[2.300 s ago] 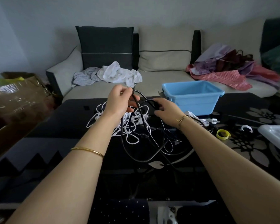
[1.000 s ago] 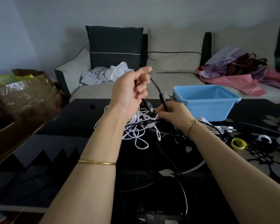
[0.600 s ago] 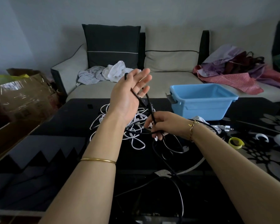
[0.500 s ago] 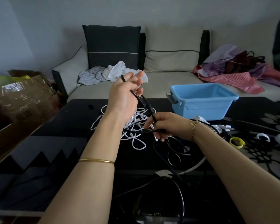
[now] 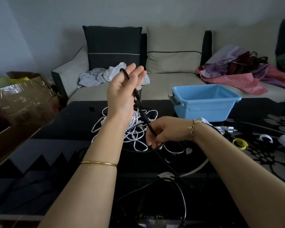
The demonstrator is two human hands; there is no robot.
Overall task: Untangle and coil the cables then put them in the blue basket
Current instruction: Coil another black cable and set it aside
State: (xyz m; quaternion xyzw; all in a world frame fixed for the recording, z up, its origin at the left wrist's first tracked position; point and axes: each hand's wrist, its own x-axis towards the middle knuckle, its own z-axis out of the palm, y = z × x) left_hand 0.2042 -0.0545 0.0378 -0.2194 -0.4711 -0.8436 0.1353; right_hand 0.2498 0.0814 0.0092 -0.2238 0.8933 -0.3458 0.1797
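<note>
The left hand (image 5: pixel 122 92) is raised with its fingers straight, and the black cable (image 5: pixel 142 112) is draped over it (a loop shows by the thumb). The right hand (image 5: pixel 164 130), lower, grips the same cable in curled fingers. White cables (image 5: pixel 135 135) lie tangled on the bench (image 5: pixel 56 129) near the blue basket (image 5: pixel 204 111).

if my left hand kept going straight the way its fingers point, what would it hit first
The left hand points up and away, black cable looped over it. The way looks free nearby; first in that line is probably the white cloth on the sofa, though depth is hard to judge.
</note>
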